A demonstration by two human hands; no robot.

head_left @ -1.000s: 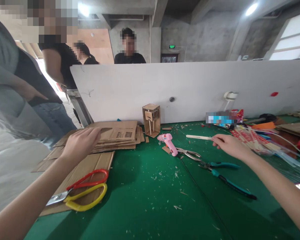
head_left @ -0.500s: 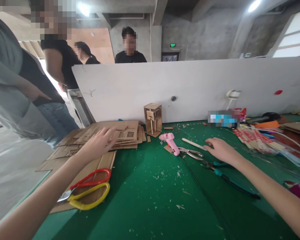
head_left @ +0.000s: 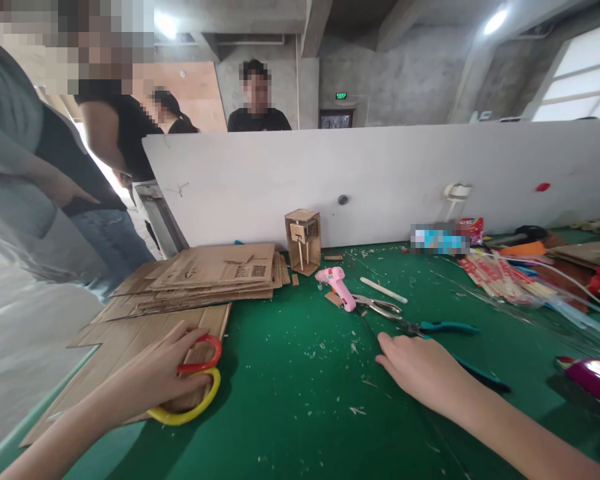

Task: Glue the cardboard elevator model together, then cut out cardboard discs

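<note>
My left hand point(head_left: 163, 370) is closed around the handles of a pair of scissors with one red and one yellow loop point(head_left: 211, 398), which rest on a cardboard sheet. The blades are hidden under the hand. Over the green table, my right hand point(head_left: 420, 367) has its fingers curled together above the black cord of a pink glue gun point(head_left: 343, 290); whether it holds anything is hidden. Just behind that hand lie teal-handled pliers point(head_left: 447, 327), partly covered by it. Metal scissors point(head_left: 380, 305) and a white glue stick point(head_left: 384, 290) lie beside the glue gun.
Stacked cardboard point(head_left: 215, 270) lies at the left. A small cardboard box model point(head_left: 303, 243) stands against the white panel point(head_left: 395, 173). Packets of sticks point(head_left: 495, 280) and a purple object point(head_left: 593, 380) are on the right. Several people stand beyond the table.
My left hand has come down from the cardboard stack onto the scissors and closed on their handles. My right hand has moved left and nearer, away from the glue stick.
</note>
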